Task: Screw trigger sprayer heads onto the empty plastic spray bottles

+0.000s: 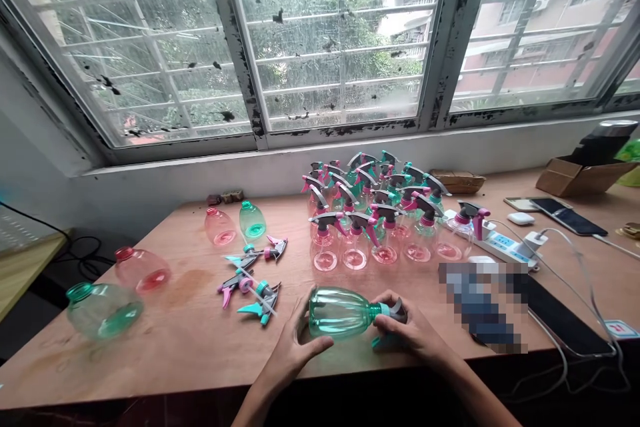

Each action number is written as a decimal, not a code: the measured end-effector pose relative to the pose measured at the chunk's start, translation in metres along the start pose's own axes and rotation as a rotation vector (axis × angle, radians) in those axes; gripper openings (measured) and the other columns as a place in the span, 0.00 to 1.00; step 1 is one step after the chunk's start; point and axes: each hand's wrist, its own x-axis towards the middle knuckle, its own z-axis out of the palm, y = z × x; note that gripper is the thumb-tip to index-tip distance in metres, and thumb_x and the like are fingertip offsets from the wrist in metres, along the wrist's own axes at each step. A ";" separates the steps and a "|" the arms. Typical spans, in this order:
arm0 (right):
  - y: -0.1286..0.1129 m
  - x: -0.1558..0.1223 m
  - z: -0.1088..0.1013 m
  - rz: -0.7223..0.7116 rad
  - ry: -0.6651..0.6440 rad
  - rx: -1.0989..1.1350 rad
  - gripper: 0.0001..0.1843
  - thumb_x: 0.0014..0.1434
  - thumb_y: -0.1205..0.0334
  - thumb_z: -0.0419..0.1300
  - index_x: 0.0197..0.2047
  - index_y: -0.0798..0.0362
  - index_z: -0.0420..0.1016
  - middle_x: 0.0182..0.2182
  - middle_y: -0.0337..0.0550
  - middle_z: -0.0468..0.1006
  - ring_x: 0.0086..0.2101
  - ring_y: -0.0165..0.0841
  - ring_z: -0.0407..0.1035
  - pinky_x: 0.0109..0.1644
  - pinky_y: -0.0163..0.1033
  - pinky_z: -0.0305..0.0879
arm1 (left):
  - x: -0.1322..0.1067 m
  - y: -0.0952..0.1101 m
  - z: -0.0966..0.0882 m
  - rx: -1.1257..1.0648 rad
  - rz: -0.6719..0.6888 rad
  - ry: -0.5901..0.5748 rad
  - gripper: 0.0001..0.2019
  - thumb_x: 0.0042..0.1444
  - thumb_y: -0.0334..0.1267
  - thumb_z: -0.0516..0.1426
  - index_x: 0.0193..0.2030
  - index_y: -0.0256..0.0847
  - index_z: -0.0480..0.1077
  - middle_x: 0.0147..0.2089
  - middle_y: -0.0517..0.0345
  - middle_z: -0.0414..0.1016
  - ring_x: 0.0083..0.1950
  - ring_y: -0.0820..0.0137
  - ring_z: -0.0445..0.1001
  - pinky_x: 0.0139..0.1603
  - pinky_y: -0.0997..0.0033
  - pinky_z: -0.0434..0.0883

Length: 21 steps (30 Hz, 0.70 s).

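Observation:
A clear green spray bottle (340,312) lies sideways in the air above the front of the table, its base to the left. My left hand (303,340) is wrapped around the base end. At the neck, my right hand (400,323) grips the grey and teal trigger spray head (395,310), its fingers at the collar; the teal trigger points down. Whether the collar is fully seated I cannot tell. Left of my hands lie several loose trigger spray heads (260,300) in grey, pink and teal. Uncapped bottles lie tilted farther left, green (105,312) and pink (143,270).
Behind my hands stands a dense group of pink and green bottles with spray heads (357,253). At right are a power strip (505,243) with white cables, phones (570,215) and a cardboard box (580,177). Two more headless bottles, pink (220,227) and green (253,220), are at back left.

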 end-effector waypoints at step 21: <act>0.001 0.001 0.001 -0.012 -0.009 -0.007 0.22 0.56 0.46 0.71 0.42 0.54 0.73 0.24 0.36 0.77 0.27 0.33 0.71 0.35 0.38 0.68 | 0.000 0.001 -0.002 -0.077 -0.040 -0.156 0.57 0.53 0.42 0.70 0.78 0.50 0.34 0.80 0.50 0.44 0.79 0.52 0.46 0.79 0.50 0.46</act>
